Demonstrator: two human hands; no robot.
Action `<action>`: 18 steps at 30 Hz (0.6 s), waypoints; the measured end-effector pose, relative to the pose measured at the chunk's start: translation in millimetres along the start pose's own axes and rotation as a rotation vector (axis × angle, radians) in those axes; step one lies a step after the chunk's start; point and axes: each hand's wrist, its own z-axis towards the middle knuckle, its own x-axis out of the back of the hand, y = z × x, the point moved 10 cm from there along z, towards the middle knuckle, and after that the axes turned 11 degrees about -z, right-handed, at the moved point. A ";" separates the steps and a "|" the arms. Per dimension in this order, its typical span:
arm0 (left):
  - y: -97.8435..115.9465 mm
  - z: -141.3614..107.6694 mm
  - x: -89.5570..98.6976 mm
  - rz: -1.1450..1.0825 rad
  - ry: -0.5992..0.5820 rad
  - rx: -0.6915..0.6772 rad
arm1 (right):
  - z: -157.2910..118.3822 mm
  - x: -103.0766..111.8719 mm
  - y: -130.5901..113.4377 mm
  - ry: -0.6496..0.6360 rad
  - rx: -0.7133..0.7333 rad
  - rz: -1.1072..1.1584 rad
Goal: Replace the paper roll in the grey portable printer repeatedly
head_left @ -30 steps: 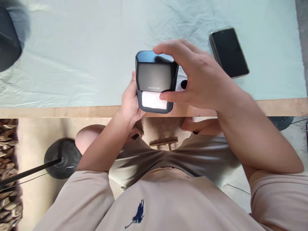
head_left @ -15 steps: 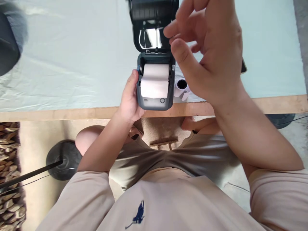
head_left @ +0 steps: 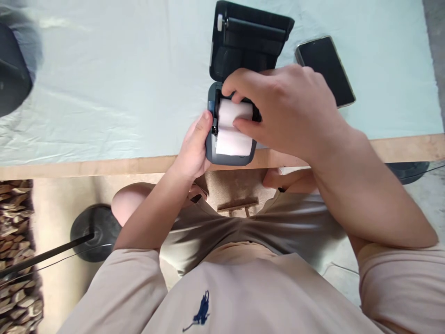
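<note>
Near the table's front edge stands a small dark grey label printer (head_left: 229, 160) with its black lid (head_left: 250, 39) swung up and back. My left hand (head_left: 194, 146) is closed round the printer's left side, thumb on top. Inside lies a white paper roll (head_left: 234, 111), and its loose end (head_left: 233, 143) comes forward over the printer's front. My right hand (head_left: 283, 104) reaches in from the right, its thumb and index finger at the front and back of the roll. The other right fingers are partly hidden, and the hand covers the printer's right side.
A phone (head_left: 327, 69) lies on the light blue cloth (head_left: 121, 83) to the right, behind my right hand. At far left sits a dark object (head_left: 12, 69), cut off by the frame. The table's wooden edge (head_left: 139, 164) runs just before me.
My right hand has come down from beside the raised lid onto the paper roll. The printer has shifted slightly right and its lid sits at another angle. The phone now shows more.
</note>
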 end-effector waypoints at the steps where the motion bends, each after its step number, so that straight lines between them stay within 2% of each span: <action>1: -0.1 -0.1 0.9 0.011 0.008 -0.006 | -0.1 0.4 0.8 0.007 -0.005 -0.002; 9: -1.3 1.2 4.9 -0.004 -0.020 -0.028 | -3.4 -6.2 -9.1 -0.038 0.095 -0.153; 14: -0.8 -0.1 2.7 -0.006 -0.041 -0.029 | 0.4 -17.6 -4.7 -0.126 0.014 -0.157; 16: -2.0 0.0 4.5 0.001 -0.027 -0.018 | 0.7 -15.8 -2.8 -0.127 -0.020 -0.100; 18: -2.7 1.6 9.5 -0.016 0.012 -0.013 | -1.4 -5.9 -4.5 -0.093 -0.014 0.073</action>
